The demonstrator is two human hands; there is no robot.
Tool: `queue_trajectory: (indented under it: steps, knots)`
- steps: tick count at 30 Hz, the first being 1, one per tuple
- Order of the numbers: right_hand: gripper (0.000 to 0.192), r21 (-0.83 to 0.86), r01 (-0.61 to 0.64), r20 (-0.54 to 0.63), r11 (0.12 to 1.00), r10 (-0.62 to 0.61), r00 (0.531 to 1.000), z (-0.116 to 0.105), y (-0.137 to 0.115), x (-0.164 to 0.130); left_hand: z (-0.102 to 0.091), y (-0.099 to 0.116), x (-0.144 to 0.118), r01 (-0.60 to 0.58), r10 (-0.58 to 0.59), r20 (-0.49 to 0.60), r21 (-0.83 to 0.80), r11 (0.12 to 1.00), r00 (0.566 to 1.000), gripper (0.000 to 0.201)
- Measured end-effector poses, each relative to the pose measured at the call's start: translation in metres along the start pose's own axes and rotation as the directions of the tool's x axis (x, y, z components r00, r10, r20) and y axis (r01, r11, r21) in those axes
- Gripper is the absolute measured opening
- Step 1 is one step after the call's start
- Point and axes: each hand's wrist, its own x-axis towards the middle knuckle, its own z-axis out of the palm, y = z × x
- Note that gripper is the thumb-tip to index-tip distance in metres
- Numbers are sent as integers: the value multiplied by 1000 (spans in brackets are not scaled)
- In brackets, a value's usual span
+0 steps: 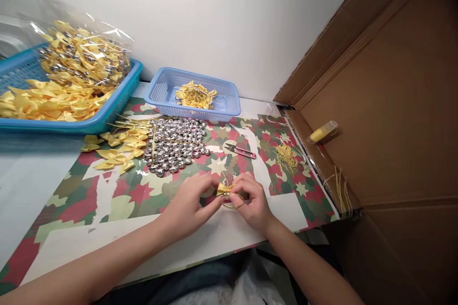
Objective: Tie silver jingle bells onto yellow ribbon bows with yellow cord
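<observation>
Yellow bow (224,188) sat pinched between both hands, left hand (189,207) and right hand (252,200) each in a narrow grip, low over the desk (107,243), near silver bells (175,145) and scissors (240,151).

Table (32,186), star-patterned covering: two blue baskets (118,100) (161,90) upper left and centre; silver bells (175,145), yellow bows (114,150), snips (241,151) mid-frame.
</observation>
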Motion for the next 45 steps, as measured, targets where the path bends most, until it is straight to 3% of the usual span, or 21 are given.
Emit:
queue_trajectory:
  steps: [5,12,23,33,45]
  knots:
    - [12,47,-1,13,999,0,1000,2,0,0,3,1,2,101,-88,63,-235,967,994,27]
    - [11,-15,45,-48,999,-46,998,4,-2,-1,3,1,1,180,-158,89,-384,906,983,24]
    - [13,-62,24,-61,998,-28,998,6,-2,-1,5,0,1,176,-155,82,-463,869,984,19]
    - [15,-75,4,-48,997,-8,999,8,-1,-1,10,-3,1,211,-214,40,-411,887,976,21]
    - [15,-91,-5,-68,996,-1,998,11,0,0,10,0,2,231,-231,63,-503,833,971,23]
